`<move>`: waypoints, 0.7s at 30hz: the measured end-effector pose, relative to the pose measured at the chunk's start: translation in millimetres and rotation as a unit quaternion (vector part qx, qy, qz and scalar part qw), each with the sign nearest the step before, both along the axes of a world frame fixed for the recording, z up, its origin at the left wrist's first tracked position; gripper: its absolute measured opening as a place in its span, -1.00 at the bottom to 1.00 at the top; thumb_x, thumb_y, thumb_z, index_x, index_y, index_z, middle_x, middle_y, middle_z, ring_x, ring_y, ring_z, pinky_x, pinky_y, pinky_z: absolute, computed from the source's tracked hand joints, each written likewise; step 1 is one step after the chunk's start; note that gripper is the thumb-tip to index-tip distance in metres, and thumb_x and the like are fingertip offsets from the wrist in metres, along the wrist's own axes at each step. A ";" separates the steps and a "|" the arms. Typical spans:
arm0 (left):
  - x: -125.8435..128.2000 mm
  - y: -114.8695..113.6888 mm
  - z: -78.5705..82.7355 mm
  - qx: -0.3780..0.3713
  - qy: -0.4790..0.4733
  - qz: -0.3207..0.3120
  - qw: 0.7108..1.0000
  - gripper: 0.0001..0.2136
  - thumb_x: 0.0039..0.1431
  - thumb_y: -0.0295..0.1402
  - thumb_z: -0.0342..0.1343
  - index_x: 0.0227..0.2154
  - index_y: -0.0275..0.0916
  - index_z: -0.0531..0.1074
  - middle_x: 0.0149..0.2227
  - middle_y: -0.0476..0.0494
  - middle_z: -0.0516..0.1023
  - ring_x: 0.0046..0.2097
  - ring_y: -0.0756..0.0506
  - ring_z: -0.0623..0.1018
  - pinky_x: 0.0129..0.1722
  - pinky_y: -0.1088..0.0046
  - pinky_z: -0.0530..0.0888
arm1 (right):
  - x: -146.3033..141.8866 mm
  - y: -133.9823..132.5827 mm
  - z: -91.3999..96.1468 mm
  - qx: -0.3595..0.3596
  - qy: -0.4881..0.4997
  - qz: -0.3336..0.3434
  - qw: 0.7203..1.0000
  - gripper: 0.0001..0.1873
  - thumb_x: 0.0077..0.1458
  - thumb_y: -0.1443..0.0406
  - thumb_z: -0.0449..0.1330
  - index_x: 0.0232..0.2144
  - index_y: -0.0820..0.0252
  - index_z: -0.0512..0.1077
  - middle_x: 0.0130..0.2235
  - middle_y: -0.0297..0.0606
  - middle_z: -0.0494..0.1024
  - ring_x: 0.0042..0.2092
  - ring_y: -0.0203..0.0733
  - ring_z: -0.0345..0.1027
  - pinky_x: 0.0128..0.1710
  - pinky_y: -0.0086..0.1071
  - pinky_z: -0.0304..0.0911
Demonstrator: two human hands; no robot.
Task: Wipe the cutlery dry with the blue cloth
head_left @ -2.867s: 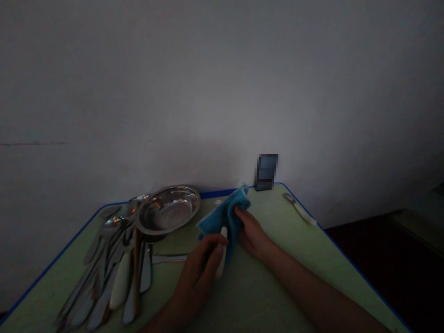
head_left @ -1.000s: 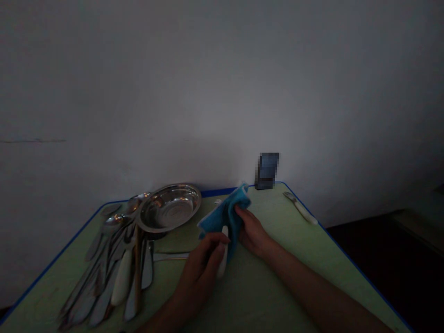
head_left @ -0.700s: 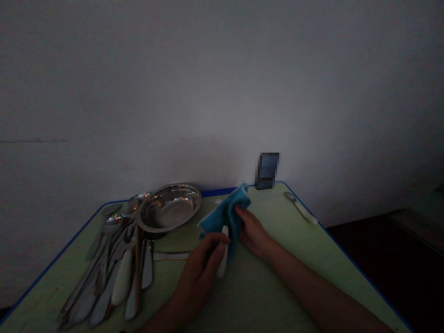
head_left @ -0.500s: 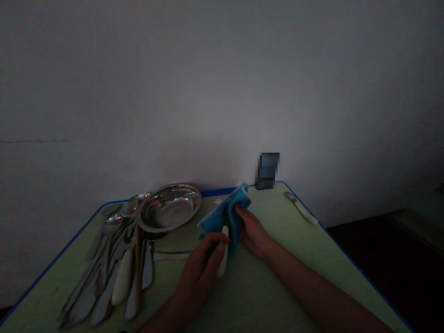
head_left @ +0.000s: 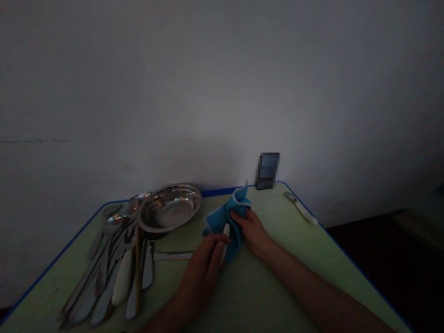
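My left hand (head_left: 204,263) is closed round the white handle of a utensil (head_left: 225,240), whose far end is hidden inside a blue cloth (head_left: 224,217). My right hand (head_left: 251,230) grips that cloth, bunched round the utensil's hidden end. Both hands are above the middle of a pale green table with a blue edge (head_left: 305,268). The scene is dim.
A steel bowl (head_left: 169,208) stands left of the cloth. Several spoons and white-handled knives (head_left: 114,263) lie in a pile at the left. Another white-handled utensil (head_left: 300,208) lies alone at the far right. A small dark object (head_left: 268,173) leans against the wall.
The cloth has bunched up tighter round the utensil and my right hand has shifted a little left on it. My left hand has moved slightly forward along the handle.
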State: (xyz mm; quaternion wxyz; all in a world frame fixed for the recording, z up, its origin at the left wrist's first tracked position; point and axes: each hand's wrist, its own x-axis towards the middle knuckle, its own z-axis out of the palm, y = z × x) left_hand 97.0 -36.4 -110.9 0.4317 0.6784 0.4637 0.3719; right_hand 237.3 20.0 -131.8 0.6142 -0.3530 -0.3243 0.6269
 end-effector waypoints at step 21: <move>-0.7 2.2 1.9 -0.033 -0.049 0.039 0.998 -0.78 0.19 -0.21 -0.15 -0.28 -0.17 0.35 -0.26 -0.06 0.42 -0.20 -0.08 0.44 -0.24 0.47 0.40 | -1.4 1.5 5.4 -0.075 0.083 -0.056 0.992 -0.78 -0.18 0.14 0.26 -0.52 0.17 0.42 -0.52 -0.39 0.49 -0.43 -0.30 0.34 -0.33 -0.39 0.23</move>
